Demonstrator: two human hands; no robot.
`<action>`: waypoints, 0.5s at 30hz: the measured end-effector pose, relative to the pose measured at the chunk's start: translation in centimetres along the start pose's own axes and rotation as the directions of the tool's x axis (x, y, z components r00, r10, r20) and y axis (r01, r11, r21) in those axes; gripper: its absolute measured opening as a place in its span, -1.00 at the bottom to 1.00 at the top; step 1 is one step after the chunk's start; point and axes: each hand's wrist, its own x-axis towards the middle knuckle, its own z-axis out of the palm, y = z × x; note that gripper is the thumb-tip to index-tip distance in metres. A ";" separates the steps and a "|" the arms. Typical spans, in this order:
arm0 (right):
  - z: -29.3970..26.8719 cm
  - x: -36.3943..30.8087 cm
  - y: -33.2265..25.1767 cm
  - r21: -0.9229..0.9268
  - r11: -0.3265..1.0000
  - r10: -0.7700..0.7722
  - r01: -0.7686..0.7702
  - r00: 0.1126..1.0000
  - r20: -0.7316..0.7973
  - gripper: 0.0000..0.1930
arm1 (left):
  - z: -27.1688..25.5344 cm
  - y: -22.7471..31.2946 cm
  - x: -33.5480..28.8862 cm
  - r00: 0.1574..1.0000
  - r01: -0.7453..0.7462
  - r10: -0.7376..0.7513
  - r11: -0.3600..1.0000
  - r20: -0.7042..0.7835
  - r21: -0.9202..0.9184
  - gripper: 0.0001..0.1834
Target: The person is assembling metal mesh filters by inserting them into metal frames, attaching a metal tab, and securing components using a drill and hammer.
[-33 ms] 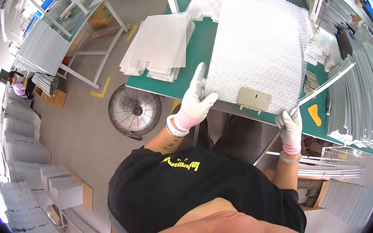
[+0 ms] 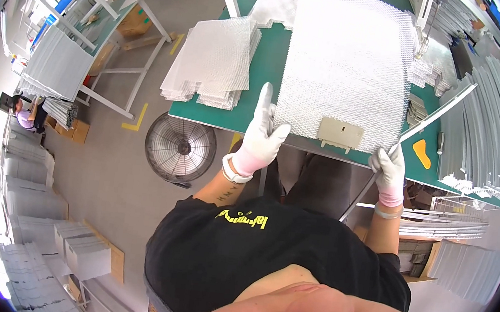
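Note:
A large silvery mesh sheet [image 2: 347, 62] lies on the green-topped table [image 2: 269, 66] in front of me. On its near edge sits a flat beige-grey plate [image 2: 340, 133] with a small slot and short tabs. My left hand [image 2: 262, 138], in a white glove, is open beside the sheet's left edge, index finger stretched forward and thumb apart. Close to the sheet's near right corner, my gloved right hand [image 2: 389, 170] is closed around a long thin metal strip [image 2: 438, 114]. That strip slants from far right down past the table's front edge; my fingers hide its middle.
Stacked mesh sheets [image 2: 208, 59] lie to the left on the table. A yellow flat piece [image 2: 421, 154] and a screwdriver-like tool [image 2: 441, 142] are at the right, near many long metal strips [image 2: 488, 121]. A floor fan [image 2: 180, 148] stands left of the table.
My left hand has shifted very slightly to the left, away from the mesh sheet's edge. The right hand and the metal strip look unmoved.

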 end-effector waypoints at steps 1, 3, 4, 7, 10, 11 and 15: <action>0.3 0.1 -0.1 0.006 1.000 0.005 -0.005 1.000 0.004 -0.64 | 0.0 -0.4 0.0 0.992 -0.119 0.124 0.981 0.024 -0.155 -0.14; 0.8 0.0 -0.3 -0.002 1.000 0.003 -0.003 1.000 0.012 -0.63 | -1.7 -0.5 -0.3 0.992 -0.065 0.074 0.994 0.106 -0.086 -0.11; 1.2 -0.1 -0.4 -0.006 1.000 0.005 -0.005 1.000 0.024 -0.61 | -2.2 0.2 -1.2 0.999 0.007 0.000 0.988 0.045 -0.155 -0.15; 3.2 0.2 -1.1 -0.072 0.997 0.039 -0.027 0.985 0.166 -0.51 | -4.8 0.5 -4.9 0.975 0.123 -0.177 0.934 -0.135 -0.336 -0.38; 6.2 0.7 -2.4 -0.069 0.997 0.055 -0.037 0.957 0.285 -0.34 | -5.7 2.1 -6.8 0.946 -0.039 -0.067 0.947 -0.317 -0.319 -0.62; 7.1 1.1 -2.9 -0.108 0.993 0.071 -0.037 0.944 0.323 -0.33 | -6.3 2.4 -6.8 0.933 -0.104 -0.003 0.955 -0.359 -0.278 -0.65; 8.7 4.3 -5.2 -0.142 0.954 -0.190 0.262 0.902 0.388 -0.37 | -5.0 7.0 -2.6 0.946 -0.159 0.091 0.967 -0.310 -0.201 -0.49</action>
